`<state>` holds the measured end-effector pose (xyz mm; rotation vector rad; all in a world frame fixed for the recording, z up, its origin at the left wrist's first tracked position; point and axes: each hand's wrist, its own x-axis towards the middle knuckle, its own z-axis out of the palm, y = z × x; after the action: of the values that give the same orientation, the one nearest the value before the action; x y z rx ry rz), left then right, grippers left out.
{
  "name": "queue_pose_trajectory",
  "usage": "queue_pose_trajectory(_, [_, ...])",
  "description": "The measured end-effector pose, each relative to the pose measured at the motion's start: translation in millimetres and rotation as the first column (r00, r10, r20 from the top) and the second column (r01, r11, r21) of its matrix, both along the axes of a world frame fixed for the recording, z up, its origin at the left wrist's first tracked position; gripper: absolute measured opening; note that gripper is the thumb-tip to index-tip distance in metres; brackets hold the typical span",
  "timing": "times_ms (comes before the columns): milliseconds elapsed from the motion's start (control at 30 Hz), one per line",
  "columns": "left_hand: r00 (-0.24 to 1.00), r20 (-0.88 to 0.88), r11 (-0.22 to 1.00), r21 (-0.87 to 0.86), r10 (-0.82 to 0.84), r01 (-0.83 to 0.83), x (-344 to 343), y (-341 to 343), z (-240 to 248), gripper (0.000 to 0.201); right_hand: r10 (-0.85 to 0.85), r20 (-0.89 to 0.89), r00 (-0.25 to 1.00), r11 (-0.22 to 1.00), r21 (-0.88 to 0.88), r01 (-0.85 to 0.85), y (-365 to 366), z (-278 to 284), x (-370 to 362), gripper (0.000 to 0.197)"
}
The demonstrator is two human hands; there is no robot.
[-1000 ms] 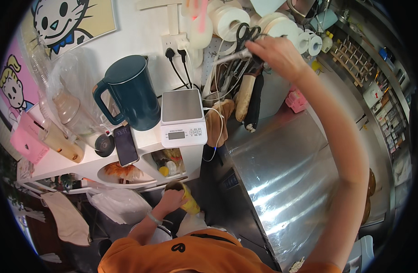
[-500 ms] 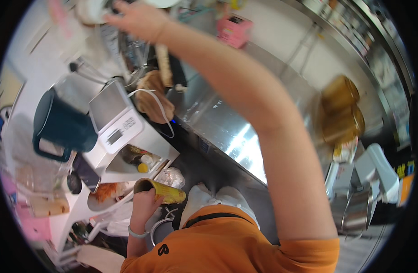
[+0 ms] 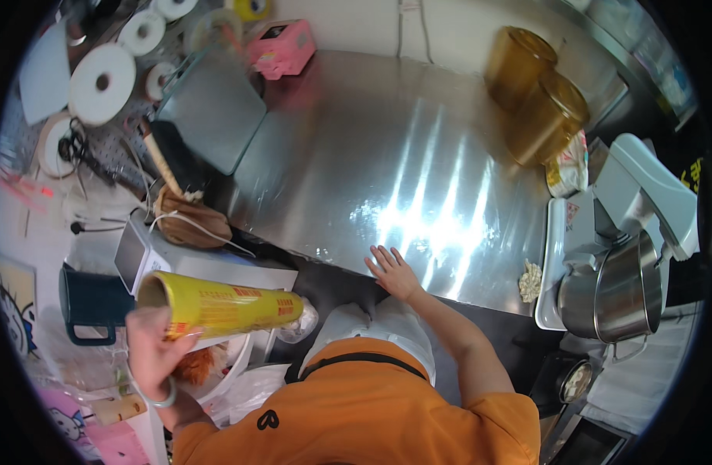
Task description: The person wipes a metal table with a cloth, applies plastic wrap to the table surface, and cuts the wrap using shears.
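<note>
My left hand (image 3: 156,345) is closed on the open end of a cling film roll (image 3: 236,308), a thick yellow cylinder with red print and a hollow core. It lies nearly level across the left side, in front of the white shelf unit. My right hand (image 3: 393,273) is spread open, palm down, at the near edge of the steel worktable (image 3: 333,147). Nothing is in it. Past the roll's far end shows a clear plastic bag (image 3: 300,324), partly hidden.
At left stand a dark teal mug (image 3: 99,306), a scale (image 3: 135,252) and a brown cloth (image 3: 187,221). A grey board (image 3: 213,108) and a pink device (image 3: 282,48) sit at the back left. Two amber canisters (image 3: 546,116) and a stand mixer (image 3: 612,271) are on the right.
My right hand has come down from the far upper left to the table's near edge. My left hand has raised the cling film roll, still held. The view has turned.
</note>
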<state>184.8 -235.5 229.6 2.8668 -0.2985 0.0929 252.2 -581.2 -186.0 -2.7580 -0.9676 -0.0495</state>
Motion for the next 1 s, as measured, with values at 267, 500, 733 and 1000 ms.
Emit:
queue_pose_trajectory(267, [0.838, 0.373, 0.918, 0.161, -0.397, 0.363, 75.7, -146.1, 100.8, 0.037, -0.212, -0.158, 0.964, 0.975, -0.096, 0.199, -149.9, 15.0, -79.0, 0.063])
queue_pose_trajectory(500, [0.583, 0.326, 0.665, 0.278, -0.744, 0.693, 164.8, -326.6, 117.8, 0.034, -0.342, -0.126, 0.931, 0.928, -0.202, 0.314, -205.1, 18.6, -118.6, 0.065])
queue_pose_trajectory(733, [0.304, 0.341, 0.350, 0.080, -0.889, 0.933, 219.3, -494.2, 83.5, 0.030, -0.423, -0.123, 0.898, 0.899, -0.176, 0.400, -207.7, 15.7, -123.8, 0.063])
queue_pose_trajectory(1000, [0.211, 0.462, 0.271, 0.067, -0.862, 0.960, 235.5, -592.3, 50.7, 0.034, -0.415, -0.117, 0.902, 0.901, -0.188, 0.390, -210.0, 18.3, -123.7, 0.060])
